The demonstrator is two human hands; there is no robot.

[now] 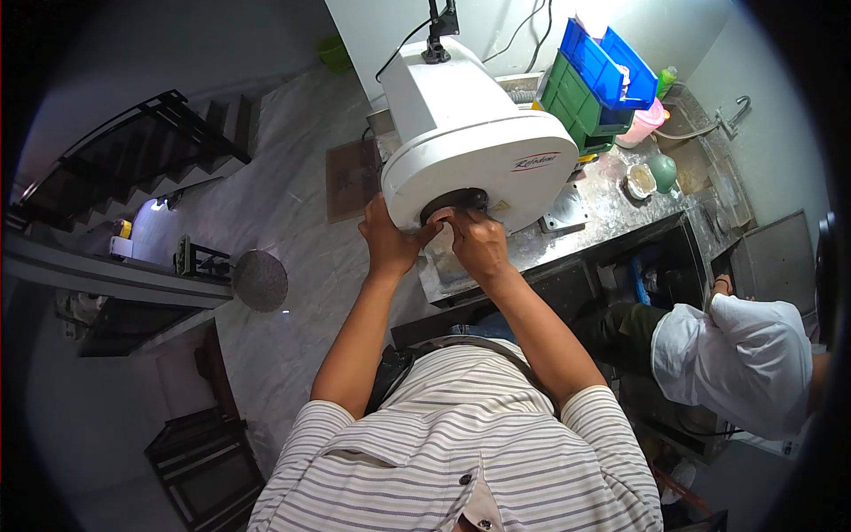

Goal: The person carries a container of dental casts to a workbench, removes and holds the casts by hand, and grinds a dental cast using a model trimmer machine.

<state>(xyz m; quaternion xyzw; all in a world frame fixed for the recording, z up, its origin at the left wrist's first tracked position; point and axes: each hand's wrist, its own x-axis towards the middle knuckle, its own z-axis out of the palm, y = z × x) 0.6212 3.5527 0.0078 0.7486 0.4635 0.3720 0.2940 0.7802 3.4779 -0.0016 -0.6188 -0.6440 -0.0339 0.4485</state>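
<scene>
In front of me stands a white bench machine (479, 155) with red lettering on its rounded housing and a dark round opening (461, 200) in its face. At the lower edge of that opening is a small curved pinkish piece (440, 215), its kind too small to make out. My right hand (481, 243) pinches it from the right, fingers bent and closed. From the left, the thumb of my left hand (390, 238) meets the same piece, while the other fingers curl by the housing's left edge and are partly hidden.
Blue bin (607, 66) and green bins (576, 111) are stacked right of the machine. A pink tub (643, 124), a green bowl (661, 173) and a whitish cup (639, 182) sit on the counter. Close on my right is a person in a white shirt (753, 355). A round stool (260, 280) stands left.
</scene>
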